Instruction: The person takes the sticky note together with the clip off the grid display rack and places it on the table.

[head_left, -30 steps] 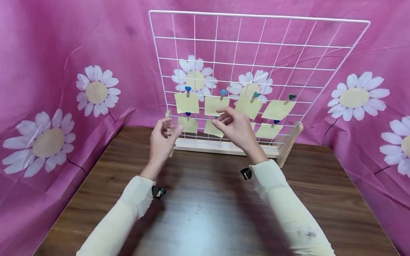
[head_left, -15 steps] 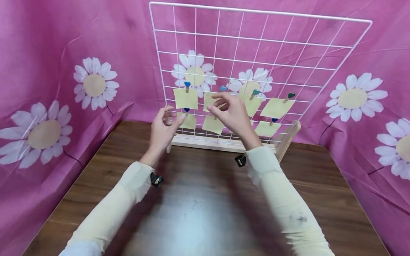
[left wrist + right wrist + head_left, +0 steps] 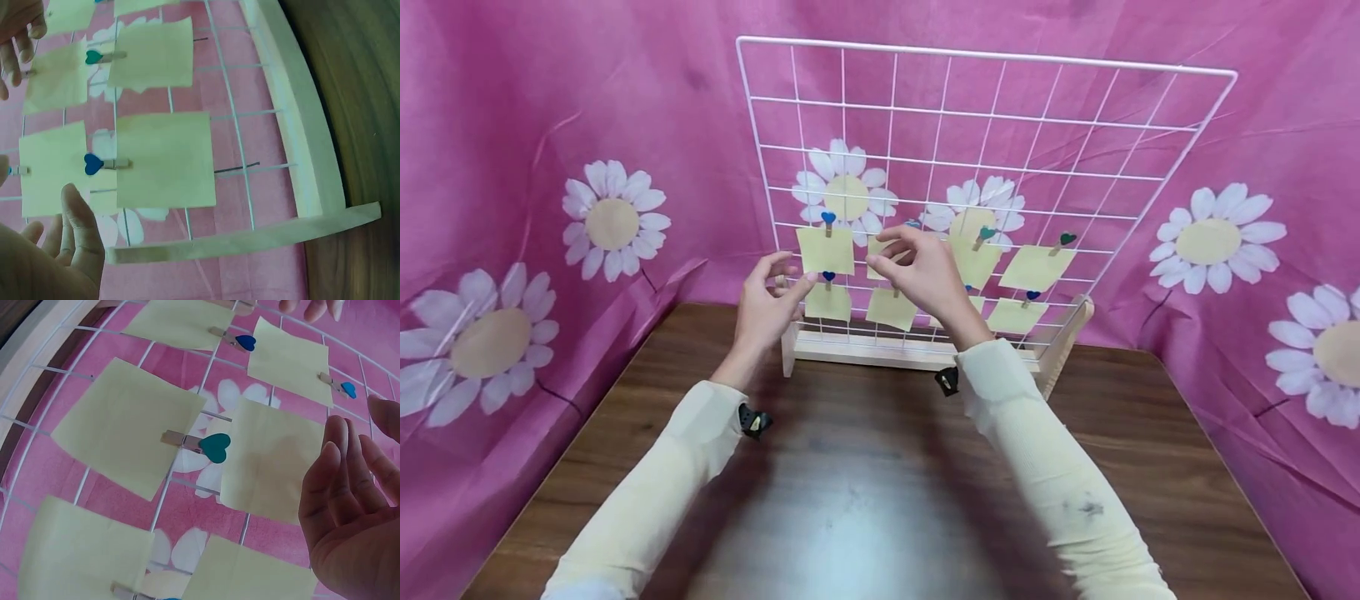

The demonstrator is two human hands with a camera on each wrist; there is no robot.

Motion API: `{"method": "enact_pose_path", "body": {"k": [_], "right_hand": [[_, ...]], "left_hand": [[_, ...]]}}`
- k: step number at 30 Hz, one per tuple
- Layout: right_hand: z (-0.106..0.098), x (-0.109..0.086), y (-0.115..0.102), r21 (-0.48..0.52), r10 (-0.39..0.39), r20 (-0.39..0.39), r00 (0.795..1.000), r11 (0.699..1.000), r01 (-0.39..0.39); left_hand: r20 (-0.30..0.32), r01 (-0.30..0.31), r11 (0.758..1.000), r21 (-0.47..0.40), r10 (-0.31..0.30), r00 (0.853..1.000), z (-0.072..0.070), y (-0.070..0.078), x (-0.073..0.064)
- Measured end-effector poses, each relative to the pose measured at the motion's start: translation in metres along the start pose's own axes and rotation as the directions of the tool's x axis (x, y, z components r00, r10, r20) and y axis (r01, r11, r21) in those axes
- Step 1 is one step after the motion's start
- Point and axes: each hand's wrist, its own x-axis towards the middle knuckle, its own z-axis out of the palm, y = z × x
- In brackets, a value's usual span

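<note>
A white wire grid panel (image 3: 992, 112) stands upright on a wooden base (image 3: 872, 352). Several pale yellow paper notes (image 3: 825, 250) hang on it in two rows, held by small wooden clips with heart tops, such as a blue-heart clip (image 3: 828, 220) and a green-heart clip (image 3: 103, 57). My left hand (image 3: 762, 307) is at the panel's lower left edge, fingers loosely bent, thumb near the lower left note (image 3: 827, 304). Over the second column of notes is my right hand (image 3: 921, 273), partly covering the upper note there. The right wrist view shows its fingers (image 3: 342, 478) relaxed, holding nothing.
The panel stands near the back of a dark wooden table (image 3: 850, 483). Pink cloth (image 3: 647, 92) with large white daisies hangs behind and at both sides. A wooden side foot (image 3: 1065, 346) supports the panel at the right. A black strap (image 3: 755, 422) is at the left wrist.
Relative to the panel, my right hand has moved left and up from the lower row toward the upper notes. My left hand has risen slightly. The head view has shifted a little.
</note>
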Motion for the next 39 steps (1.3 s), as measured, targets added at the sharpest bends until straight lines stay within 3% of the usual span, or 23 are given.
{"method": "enact_pose_path", "body": {"k": [6, 14, 25, 39], "right_hand": [[0.002, 0.012, -0.006, 0.026, -0.008, -0.006, 1.000, 1.000, 0.008], [0.013, 0.027, -0.017, 0.079, -0.028, -0.004, 1.000, 0.996, 0.028], [0.024, 0.041, -0.027, 0.086, 0.022, 0.053, 0.998, 0.996, -0.027], [0.042, 0.043, -0.032, -0.036, 0.050, 0.074, 0.996, 0.998, -0.047]], "left_hand": [[0.028, 0.016, 0.999, 0.036, -0.017, 0.999, -0.001, 0.001, 0.011], [-0.046, -0.017, 1.000, -0.021, 0.016, 0.999, -0.001, 0.007, 0.020], [-0.029, -0.016, 0.999, -0.036, 0.015, 0.999, 0.014, 0.002, 0.027], [-0.085, -0.041, 0.997, -0.067, 0.035, 0.996, 0.021, 0.004, 0.028]]}}
